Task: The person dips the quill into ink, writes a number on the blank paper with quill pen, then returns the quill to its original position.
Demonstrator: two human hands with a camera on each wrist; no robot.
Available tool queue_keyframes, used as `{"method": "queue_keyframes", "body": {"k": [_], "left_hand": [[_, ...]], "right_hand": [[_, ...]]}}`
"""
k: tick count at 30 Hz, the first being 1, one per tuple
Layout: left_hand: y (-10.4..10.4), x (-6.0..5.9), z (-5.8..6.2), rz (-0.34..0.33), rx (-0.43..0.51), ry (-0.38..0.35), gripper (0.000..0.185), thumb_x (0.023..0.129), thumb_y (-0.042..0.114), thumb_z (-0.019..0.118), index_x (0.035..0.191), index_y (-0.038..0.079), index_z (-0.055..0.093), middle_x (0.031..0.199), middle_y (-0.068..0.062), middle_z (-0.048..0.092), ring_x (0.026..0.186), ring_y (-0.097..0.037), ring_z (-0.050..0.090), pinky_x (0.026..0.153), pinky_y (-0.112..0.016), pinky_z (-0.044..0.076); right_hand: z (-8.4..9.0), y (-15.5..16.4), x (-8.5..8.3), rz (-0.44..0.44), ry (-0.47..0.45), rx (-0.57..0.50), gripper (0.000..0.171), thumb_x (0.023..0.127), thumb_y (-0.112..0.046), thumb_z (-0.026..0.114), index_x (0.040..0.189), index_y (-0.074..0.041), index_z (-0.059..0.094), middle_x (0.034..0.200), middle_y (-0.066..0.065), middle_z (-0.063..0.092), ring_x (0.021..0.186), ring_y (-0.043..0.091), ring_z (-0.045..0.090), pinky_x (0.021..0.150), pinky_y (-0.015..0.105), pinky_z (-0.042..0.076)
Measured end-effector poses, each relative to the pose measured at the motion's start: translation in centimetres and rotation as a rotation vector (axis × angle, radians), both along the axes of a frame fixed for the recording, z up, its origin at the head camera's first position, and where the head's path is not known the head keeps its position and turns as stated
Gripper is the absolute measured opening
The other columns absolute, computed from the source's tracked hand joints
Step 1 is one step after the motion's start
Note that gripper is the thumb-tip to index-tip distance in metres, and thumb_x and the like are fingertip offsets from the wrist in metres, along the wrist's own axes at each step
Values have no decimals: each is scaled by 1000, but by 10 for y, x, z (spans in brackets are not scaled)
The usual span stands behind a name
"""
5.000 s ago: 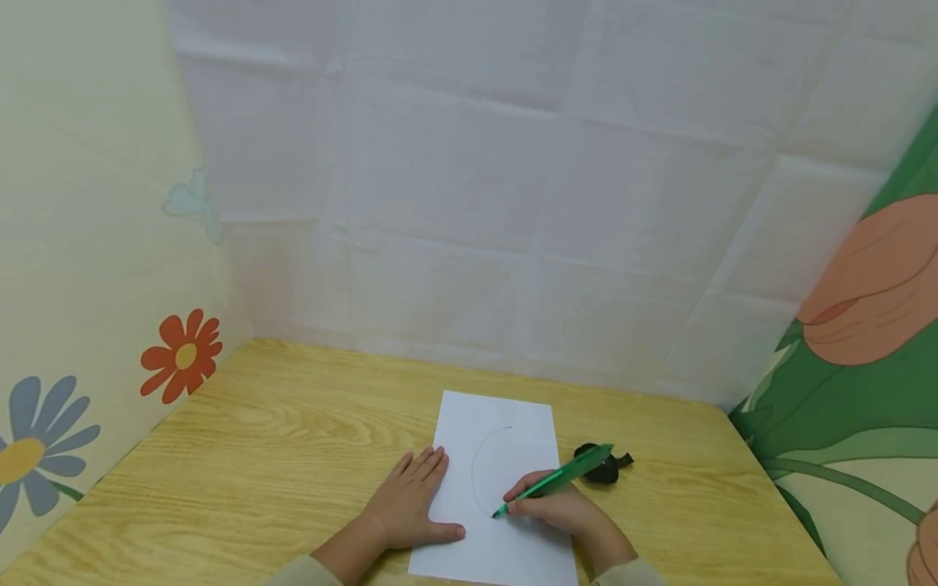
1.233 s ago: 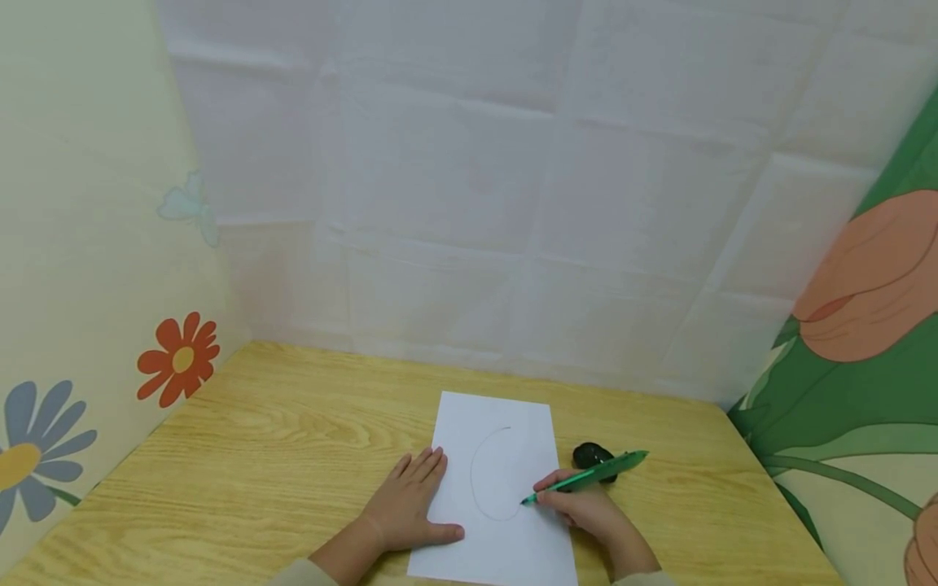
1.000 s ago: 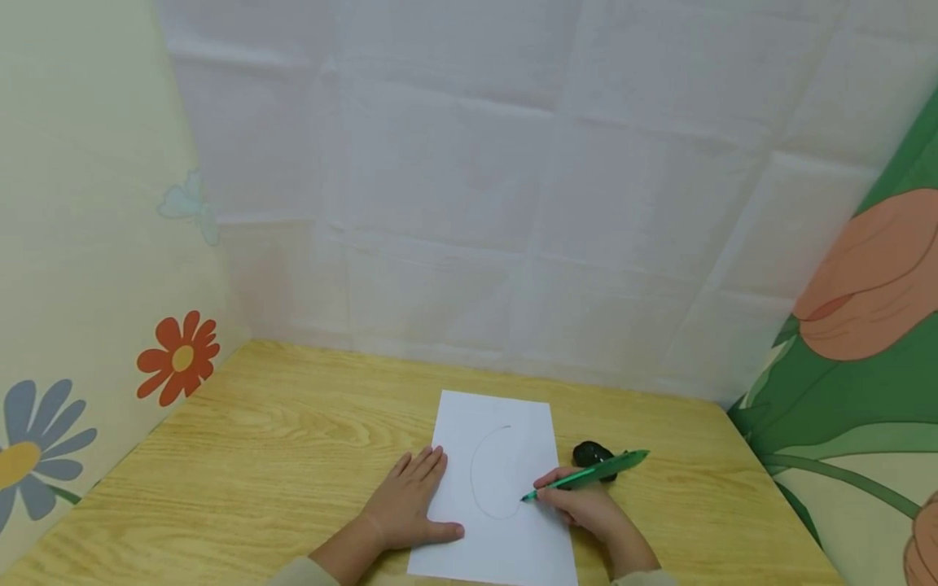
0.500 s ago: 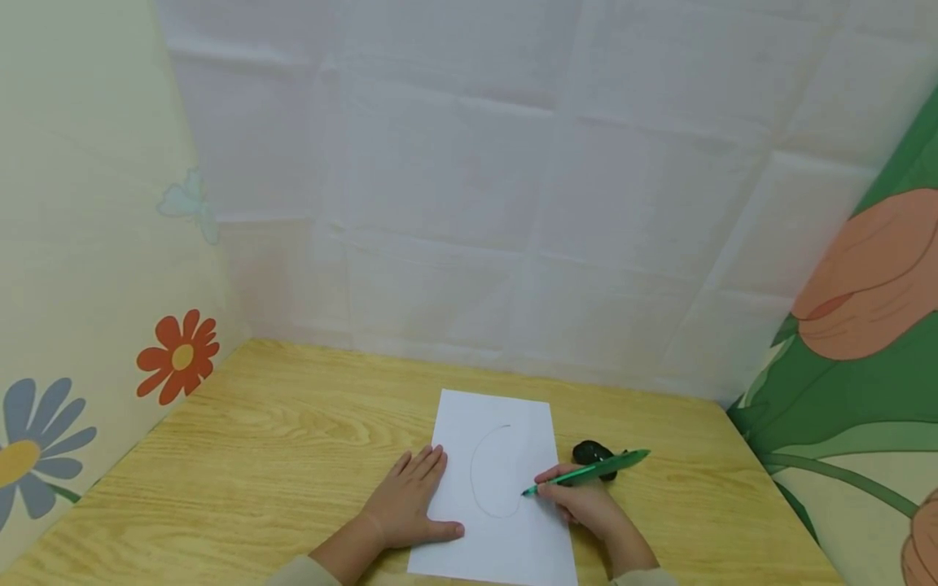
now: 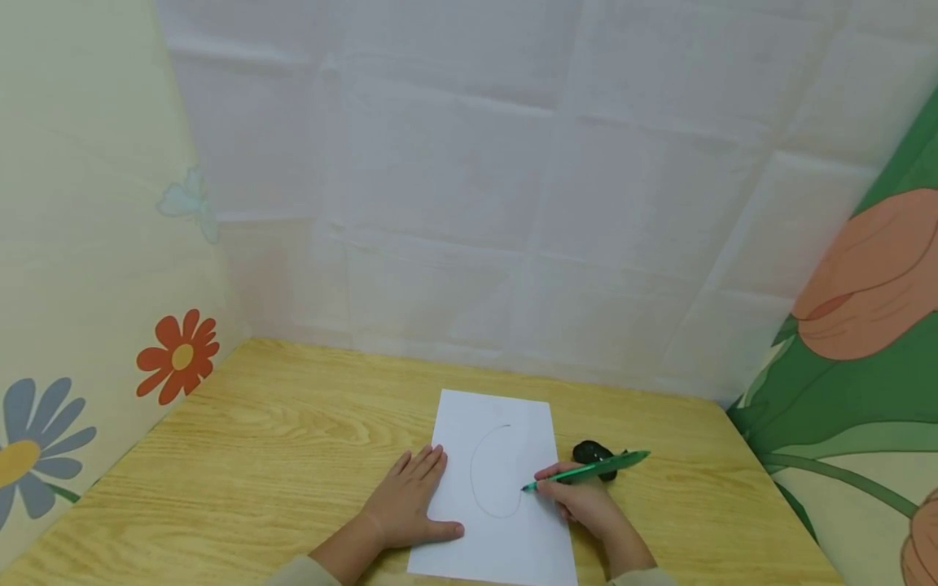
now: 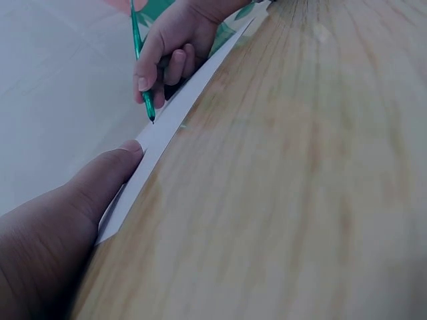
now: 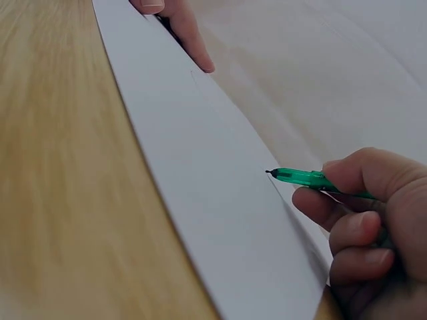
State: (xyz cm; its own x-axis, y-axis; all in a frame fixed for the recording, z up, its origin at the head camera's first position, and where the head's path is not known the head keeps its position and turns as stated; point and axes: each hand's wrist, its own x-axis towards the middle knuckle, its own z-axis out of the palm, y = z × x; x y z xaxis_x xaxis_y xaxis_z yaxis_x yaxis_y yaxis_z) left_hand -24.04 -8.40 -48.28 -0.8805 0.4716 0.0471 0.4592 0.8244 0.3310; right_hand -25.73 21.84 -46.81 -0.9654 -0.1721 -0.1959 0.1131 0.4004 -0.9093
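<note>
A white sheet of paper [image 5: 484, 541] lies on the wooden table, bearing a thin curved line like an unclosed oval. My right hand [image 5: 589, 505] pinches a green pen [image 5: 604, 466] between thumb and fingers. In the head view the pen's dark tip is at the right end of the line; in the right wrist view the tip [image 7: 269, 173] is right at the paper. My left hand [image 5: 406, 505] rests flat on the sheet's left edge, fingers straight and thumb spread over the paper. Just beyond the right hand sits a small shiny black object [image 5: 592, 452], partly hidden by the pen.
The wooden table [image 5: 293, 423] reaches back to a creased white sheet [image 5: 440, 203] hung behind it. A cream panel with printed flowers [image 5: 179, 358] stands on the left. A green panel with a large pink flower print [image 5: 865, 285] borders the right side.
Over five seconds the pen has moved right along the bottom of the curve and then upward, lengthening the line. In the last second it has crept slightly up. My left hand has stayed in place.
</note>
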Motion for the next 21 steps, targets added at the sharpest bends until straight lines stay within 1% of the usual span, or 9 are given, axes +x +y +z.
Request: {"method": "queue_keyframes", "body": {"k": [9, 21], "left_hand": [[0, 1, 0, -3, 16, 10, 112, 77, 77, 58, 151, -2, 31, 160, -16, 29, 150, -32, 23, 122, -53, 16], [0, 1, -1, 4, 9, 14, 112, 76, 78, 57, 151, -1, 31, 161, -15, 28, 150, -31, 23, 122, -53, 15]], "right_hand": [[-3, -2, -3, -43, -6, -28, 32, 89, -21, 71, 111, 1, 68, 58, -6, 52, 45, 7, 38, 45, 18, 33], [-1, -7, -4, -87, -2, -14, 29, 88, -22, 72, 109, -2, 68, 58, -6, 52, 45, 6, 39, 45, 18, 33]]}}
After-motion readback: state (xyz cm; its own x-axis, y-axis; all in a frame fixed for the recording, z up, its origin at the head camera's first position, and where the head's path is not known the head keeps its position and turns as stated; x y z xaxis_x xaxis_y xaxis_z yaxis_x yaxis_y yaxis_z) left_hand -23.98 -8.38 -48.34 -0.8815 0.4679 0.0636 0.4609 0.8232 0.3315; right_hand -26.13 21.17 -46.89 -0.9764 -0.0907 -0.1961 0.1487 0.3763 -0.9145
